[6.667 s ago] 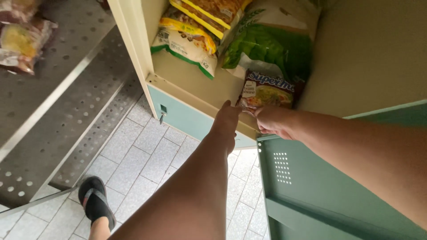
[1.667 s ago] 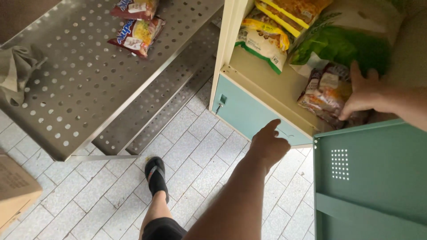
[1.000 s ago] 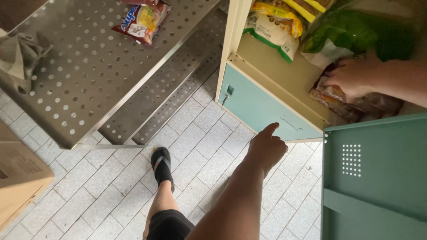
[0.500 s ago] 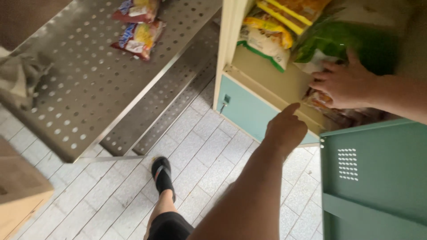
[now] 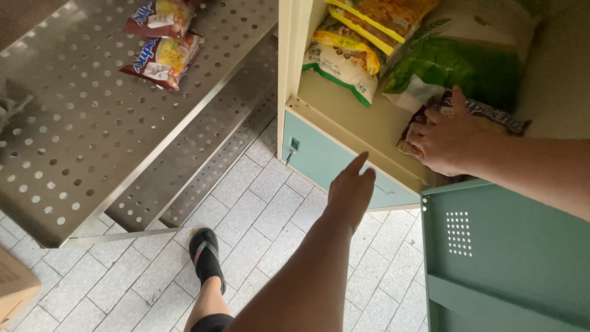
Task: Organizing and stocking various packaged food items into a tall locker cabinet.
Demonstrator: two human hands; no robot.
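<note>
**Noodle packets gripped at the locker's front edge**

The stack of noodle packets (image 5: pixel 430 132) is clasped by the right hand (image 5: pixel 445 141), fingers curled over its front while it rests at the front of the open cream locker compartment (image 5: pixel 344 120), just below the green bag (image 5: pixel 455 67). The left hand (image 5: pixel 350 187) is held in the air below the compartment lip, fingers extended and loose, nothing gripped. The stack would best be kept level and squeezed evenly (loose packets slide apart easily), and it should be cleared of the open green door (image 5: pixel 510 258) before being carried; the free hand could be brought underneath for support. Compared with half a second ago, the stack has been tipped up and drawn forward, so more of its top edge is shown, and the left hand has been lowered slightly. Two more packets (image 5: pixel 163 43) lie on the perforated metal shelf (image 5: pixel 92 141).
</note>
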